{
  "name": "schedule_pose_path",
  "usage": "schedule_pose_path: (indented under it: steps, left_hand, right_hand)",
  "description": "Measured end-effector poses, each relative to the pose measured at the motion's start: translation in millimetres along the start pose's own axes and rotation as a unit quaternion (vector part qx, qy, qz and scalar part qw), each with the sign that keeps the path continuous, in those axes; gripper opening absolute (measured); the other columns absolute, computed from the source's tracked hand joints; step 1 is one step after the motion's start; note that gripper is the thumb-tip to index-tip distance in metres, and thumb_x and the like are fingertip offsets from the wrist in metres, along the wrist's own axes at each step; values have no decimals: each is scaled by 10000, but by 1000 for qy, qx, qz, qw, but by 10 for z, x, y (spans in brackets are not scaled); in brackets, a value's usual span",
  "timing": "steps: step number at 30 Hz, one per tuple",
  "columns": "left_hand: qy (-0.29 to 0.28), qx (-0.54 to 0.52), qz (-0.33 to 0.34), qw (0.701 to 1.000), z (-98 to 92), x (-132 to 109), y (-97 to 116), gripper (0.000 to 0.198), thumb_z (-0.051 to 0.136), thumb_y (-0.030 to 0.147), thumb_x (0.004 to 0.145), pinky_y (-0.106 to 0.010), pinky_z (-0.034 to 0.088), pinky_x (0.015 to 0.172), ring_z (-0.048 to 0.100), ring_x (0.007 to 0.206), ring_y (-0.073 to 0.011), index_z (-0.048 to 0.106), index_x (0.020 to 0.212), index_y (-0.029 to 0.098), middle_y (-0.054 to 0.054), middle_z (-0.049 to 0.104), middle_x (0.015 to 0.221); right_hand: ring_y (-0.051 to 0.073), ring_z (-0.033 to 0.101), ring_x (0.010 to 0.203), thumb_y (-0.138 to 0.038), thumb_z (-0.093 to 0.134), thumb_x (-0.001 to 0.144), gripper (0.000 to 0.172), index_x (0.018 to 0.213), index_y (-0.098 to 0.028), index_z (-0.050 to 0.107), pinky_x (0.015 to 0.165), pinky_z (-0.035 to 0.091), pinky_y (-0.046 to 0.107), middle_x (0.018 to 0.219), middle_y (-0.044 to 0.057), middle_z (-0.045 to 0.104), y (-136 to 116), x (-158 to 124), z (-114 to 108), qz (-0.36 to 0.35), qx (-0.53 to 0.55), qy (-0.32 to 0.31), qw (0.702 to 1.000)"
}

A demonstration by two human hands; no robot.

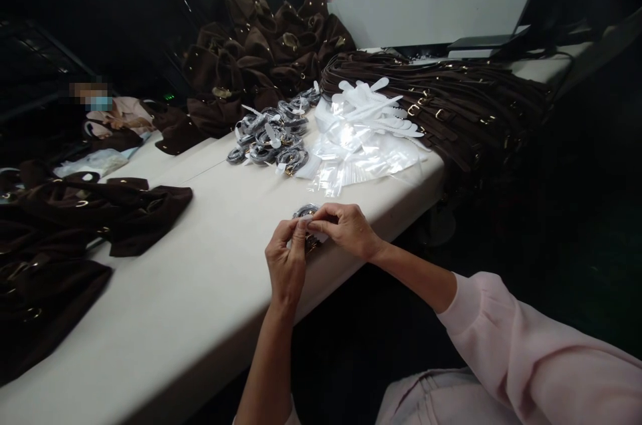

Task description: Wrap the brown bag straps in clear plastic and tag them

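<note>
At the table's front edge a small coiled strap (307,210) with gold hardware lies under my hands, partly hidden by them. It looks wrapped in clear plastic, like the coils farther back. My left hand (287,258) comes in from below, its thumb and fingers closed in a pinch. From the right, my right hand (351,230) pinches too, its fingertips close to the left ones. A white strip (317,234) shows between the two hands, over the coil. How it runs round the coil is hidden by my fingers.
Several wrapped coiled straps (273,137) lie ahead on the white table (200,271). Beside them are white strips (371,104) on clear plastic sleeves (361,154). Long brown straps (451,111) lie to the right; brown bags (261,44) are heaped behind, others (105,204) left. A person (130,111) sits far left.
</note>
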State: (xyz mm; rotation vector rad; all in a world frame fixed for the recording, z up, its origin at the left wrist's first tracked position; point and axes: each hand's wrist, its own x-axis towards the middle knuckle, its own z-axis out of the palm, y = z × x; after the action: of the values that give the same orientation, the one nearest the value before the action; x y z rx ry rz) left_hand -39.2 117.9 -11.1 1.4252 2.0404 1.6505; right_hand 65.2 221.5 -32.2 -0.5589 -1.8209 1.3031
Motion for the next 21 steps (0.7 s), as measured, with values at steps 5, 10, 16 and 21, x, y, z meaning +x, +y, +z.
schedule_pose_path:
  steps: [5,10,16,21]
  left_hand:
    - [19,54,67,996,32,-15,-36,196,554,327,938,-282,502,794,638,838,-164,709,942,208,-21,698,886]
    - [52,127,183,974,76,-23,-119,187,530,242,952,-321,523,845,664,891,-176,701,1006,188,-52,724,946]
    - [103,210,264,936,142,-86,-210,198,536,169,939,-347,549,841,692,901,-195,693,1058,170,-81,742,965]
    - [88,185,215,955,99,-145,-147,196,526,209,943,-351,542,869,700,921,-203,702,1021,172,-75,749,979]
  right_hand:
    - [109,562,621,-395,745,769,276,898,-163,671,596,424,207,698,-16,646,-9,28,7,30,3,9,1000]
    - [105,555,628,-339,711,791,204,888,-161,713,601,413,202,699,-8,653,-26,49,-27,21,-13,-24,999]
    - [106,547,621,-241,667,776,91,729,-163,677,613,408,208,677,-13,651,-46,24,29,25,-49,13,998]
    - [99,510,573,-265,658,805,111,742,-173,660,595,386,216,646,-22,631,-67,-61,82,11,-80,47,996]
